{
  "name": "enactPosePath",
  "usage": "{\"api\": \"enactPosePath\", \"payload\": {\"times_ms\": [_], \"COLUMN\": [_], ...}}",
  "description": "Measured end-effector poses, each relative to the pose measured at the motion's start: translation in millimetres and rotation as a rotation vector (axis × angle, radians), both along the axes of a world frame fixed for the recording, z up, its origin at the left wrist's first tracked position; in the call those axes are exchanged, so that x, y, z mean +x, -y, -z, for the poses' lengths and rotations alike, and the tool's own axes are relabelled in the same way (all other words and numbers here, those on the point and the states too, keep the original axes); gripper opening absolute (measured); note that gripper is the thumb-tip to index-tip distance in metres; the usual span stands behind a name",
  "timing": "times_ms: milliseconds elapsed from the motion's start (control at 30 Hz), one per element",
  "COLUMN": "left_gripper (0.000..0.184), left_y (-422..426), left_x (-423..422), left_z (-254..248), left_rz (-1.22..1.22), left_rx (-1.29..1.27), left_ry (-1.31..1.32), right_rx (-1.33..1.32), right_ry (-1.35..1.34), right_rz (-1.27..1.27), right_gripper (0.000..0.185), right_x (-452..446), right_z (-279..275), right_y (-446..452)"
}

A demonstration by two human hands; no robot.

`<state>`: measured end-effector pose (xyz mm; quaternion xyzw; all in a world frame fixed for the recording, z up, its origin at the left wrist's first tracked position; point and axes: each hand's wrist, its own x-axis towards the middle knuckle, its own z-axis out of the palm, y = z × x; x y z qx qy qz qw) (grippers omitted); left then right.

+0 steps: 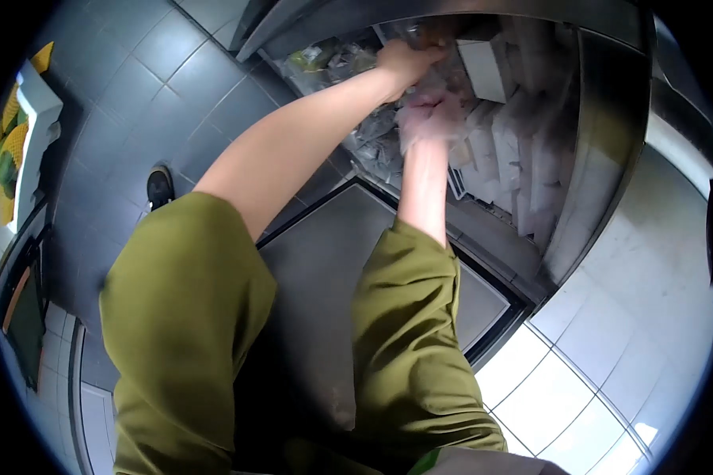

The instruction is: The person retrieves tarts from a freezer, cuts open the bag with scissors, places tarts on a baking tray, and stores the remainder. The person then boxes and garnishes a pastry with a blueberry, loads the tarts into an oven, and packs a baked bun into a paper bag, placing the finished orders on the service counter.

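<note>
Both of my arms reach into an open refrigerated cabinet (562, 150) filled with plastic-wrapped goods. My left hand (408, 63) is at the back of the compartment, above clear plastic bags (348, 59). Its fingers look curled, and what they grip is hidden. Nearer to me, my right hand (432, 111) is smeared by motion, with thin translucent plastic around it. I cannot tell whether that plastic is a glove or a bag, and the fingers do not show clearly. A white box (482, 70) stands just right of my hands, beside several white wrapped packs (503, 154).
The open door (317, 253) with its dark gasket lies below my forearms. Grey floor tiles (166, 63) extend on the left, where a dark shoe (160, 186) shows. A white crate (38, 119) with yellow and green contents stands at far left. A steel panel (634, 229) borders the right.
</note>
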<state>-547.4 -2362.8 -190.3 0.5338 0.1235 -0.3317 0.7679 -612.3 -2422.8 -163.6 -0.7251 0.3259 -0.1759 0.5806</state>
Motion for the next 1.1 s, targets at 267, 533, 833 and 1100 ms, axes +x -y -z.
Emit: {"api": "enactPosePath", "payload": {"times_ms": [267,533,833,1100], "left_gripper": [0.043,0.029,0.042,0.051], "left_y": [-13,-67,-173,-232], "left_x": [-28,-79,-156,-182], "left_z": [8,-11,-29,-1], "left_rz": [-0.053,-0.224,-0.272,-0.252], "left_rx": [-0.002,-0.227,-0.437,-0.418], "left_ry": [0.267,0.235,-0.050,-0.162], "right_rx": [-0.858,0.637,0.549,0.162], "right_ry": [-0.217,0.202,0.078,-0.050], "right_rz": [-0.460,-0.105,-0.118,-0.220], "right_gripper": [0.033,0.036,0.040,0.030], "right_x": [-36,27,34,-26], "right_z": [-28,-36,-12,-26], "right_y": [46,92,116,15]}}
